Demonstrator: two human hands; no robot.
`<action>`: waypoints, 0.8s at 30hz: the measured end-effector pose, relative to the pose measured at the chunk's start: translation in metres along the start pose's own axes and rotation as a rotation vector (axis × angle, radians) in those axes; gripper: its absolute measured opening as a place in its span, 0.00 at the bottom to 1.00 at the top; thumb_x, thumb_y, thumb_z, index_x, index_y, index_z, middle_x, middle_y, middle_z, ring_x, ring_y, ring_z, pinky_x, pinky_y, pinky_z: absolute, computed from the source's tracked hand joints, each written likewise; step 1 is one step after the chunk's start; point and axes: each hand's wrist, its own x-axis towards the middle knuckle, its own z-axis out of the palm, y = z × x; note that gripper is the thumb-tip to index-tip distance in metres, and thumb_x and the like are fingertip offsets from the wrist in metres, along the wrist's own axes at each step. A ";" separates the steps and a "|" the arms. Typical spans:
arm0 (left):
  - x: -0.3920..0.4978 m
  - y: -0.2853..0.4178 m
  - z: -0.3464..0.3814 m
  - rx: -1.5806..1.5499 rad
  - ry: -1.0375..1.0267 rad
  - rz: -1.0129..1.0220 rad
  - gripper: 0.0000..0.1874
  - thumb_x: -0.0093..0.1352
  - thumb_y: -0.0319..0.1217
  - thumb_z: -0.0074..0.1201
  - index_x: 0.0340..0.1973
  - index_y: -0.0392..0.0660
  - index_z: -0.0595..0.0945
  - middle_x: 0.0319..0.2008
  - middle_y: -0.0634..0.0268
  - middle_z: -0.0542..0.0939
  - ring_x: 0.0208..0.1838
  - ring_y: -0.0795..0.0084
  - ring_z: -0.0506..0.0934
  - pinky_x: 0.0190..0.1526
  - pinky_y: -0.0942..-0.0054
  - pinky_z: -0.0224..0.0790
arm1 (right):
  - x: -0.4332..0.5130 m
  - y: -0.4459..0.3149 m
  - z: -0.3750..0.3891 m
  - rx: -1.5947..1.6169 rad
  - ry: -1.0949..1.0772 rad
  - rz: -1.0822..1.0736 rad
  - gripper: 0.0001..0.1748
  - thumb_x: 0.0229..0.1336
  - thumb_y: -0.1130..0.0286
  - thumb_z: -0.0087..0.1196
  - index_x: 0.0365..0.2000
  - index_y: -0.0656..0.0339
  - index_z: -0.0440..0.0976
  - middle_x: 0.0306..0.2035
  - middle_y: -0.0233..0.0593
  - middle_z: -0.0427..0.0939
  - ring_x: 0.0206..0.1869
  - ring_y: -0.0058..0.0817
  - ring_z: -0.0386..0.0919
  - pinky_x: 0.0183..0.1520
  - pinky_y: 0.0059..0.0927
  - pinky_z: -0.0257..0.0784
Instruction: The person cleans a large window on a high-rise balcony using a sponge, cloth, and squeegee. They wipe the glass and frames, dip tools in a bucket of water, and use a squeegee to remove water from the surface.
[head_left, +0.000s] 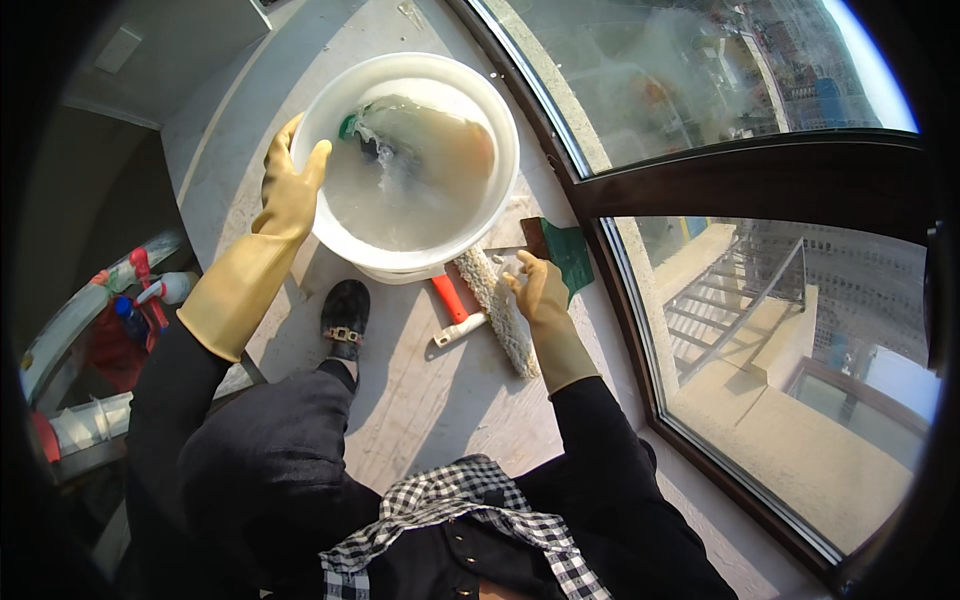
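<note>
My left hand (291, 180), in a tan rubber glove, grips the left rim of a white plastic bucket (502, 161). Cloudy water (390, 214) swirls inside, with something dark and green partly under it. My right hand (541, 283), gloved alike, is empty with its fingers loosely curled, just right of a fluffy window-washer sleeve (495, 315). Beside that sleeve lies a tool with a red and white handle (450, 298). A green scraper-like blade (568, 255) with a brown edge rests against the window frame, beyond my right hand.
A brown-framed window (750, 169) runs along the right, with outdoor stairs (720, 307) beyond the glass. At the lower left, past the edge of the pale surface, are a white spray bottle (174, 287), a red bag (116, 349) and wrapped rails (97, 424). My shoe (346, 315) stands below the bucket.
</note>
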 end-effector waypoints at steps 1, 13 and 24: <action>-0.001 0.002 0.000 0.021 0.005 0.001 0.27 0.77 0.31 0.58 0.70 0.39 0.71 0.65 0.54 0.76 0.66 0.62 0.76 0.69 0.63 0.68 | 0.004 0.001 0.011 0.009 0.040 -0.025 0.25 0.57 0.62 0.74 0.55 0.51 0.82 0.47 0.47 0.87 0.49 0.47 0.85 0.52 0.44 0.80; -0.002 0.003 -0.004 0.055 -0.002 0.007 0.29 0.78 0.37 0.59 0.71 0.39 0.70 0.65 0.55 0.76 0.67 0.65 0.73 0.71 0.64 0.62 | 0.020 -0.011 0.032 0.351 0.238 -0.126 0.16 0.51 0.72 0.74 0.41 0.63 0.83 0.42 0.50 0.85 0.44 0.51 0.84 0.48 0.44 0.79; -0.003 0.006 -0.004 0.077 0.000 -0.010 0.30 0.78 0.38 0.60 0.71 0.39 0.70 0.65 0.55 0.76 0.67 0.64 0.73 0.71 0.64 0.63 | 0.037 0.000 0.033 0.146 0.181 -0.160 0.10 0.57 0.67 0.70 0.31 0.62 0.82 0.31 0.48 0.85 0.37 0.46 0.85 0.41 0.41 0.79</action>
